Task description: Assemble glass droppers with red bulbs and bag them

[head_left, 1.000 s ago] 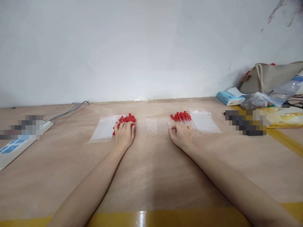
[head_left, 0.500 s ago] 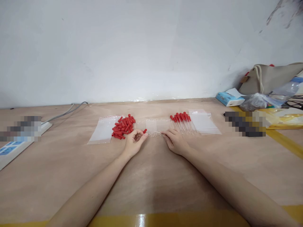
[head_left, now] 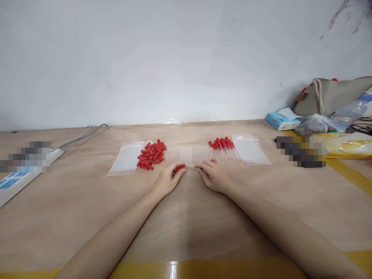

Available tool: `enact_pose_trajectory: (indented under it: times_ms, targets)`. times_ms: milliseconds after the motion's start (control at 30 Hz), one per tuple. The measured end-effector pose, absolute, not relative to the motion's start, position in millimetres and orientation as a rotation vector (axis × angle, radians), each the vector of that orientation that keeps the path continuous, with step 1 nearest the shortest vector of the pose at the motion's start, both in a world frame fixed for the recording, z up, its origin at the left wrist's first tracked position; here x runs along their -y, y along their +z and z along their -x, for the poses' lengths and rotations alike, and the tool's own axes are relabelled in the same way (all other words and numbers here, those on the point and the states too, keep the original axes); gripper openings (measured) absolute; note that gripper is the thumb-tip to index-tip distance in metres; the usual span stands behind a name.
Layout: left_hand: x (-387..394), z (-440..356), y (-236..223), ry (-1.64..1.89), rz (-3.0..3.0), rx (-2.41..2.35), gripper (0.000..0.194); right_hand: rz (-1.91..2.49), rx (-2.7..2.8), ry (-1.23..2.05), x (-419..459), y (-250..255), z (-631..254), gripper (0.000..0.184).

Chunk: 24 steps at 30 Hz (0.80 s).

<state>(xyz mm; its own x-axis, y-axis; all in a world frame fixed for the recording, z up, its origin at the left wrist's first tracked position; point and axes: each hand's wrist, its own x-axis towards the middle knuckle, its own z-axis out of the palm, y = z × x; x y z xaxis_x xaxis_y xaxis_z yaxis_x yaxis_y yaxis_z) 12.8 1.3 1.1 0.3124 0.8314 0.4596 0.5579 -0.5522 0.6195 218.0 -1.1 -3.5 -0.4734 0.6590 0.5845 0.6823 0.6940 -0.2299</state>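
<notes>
red cap (head_left: 180, 167) pinched by my left fingers (head_left: 178, 176); right fingers (head_left: 204, 166) pinch the tube (head_left: 190, 166), three o'clock; skewed pressure might snap it.

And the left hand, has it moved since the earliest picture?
Yes. Judged against the left plastic bag, the left hand has moved rightward and slightly nearer, off the pile of red caps.

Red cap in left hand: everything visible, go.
The red cap is small, elongated, matte and rubber-like in look. The left hand pinches it, hiding part. It lies roughly sideways, right of the loose red caps, one end at or near the thin clear tube in the right hand; whether they join is too small to tell.
</notes>
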Motion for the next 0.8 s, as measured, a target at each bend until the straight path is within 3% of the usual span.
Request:
enact_pose_trajectory:
  times_ms: [500, 800]
  targets:
    - [2, -10, 5, 0.992, -2.308, -1.009, 0.016, 0.919, 2.326, 0.174, -5, -2, -230, 0.021]
    - [3, -11, 4, 0.864, -2.461, -1.008, 0.019, 1.007, 2.367, -0.184, 2, 2, -227, 0.023]
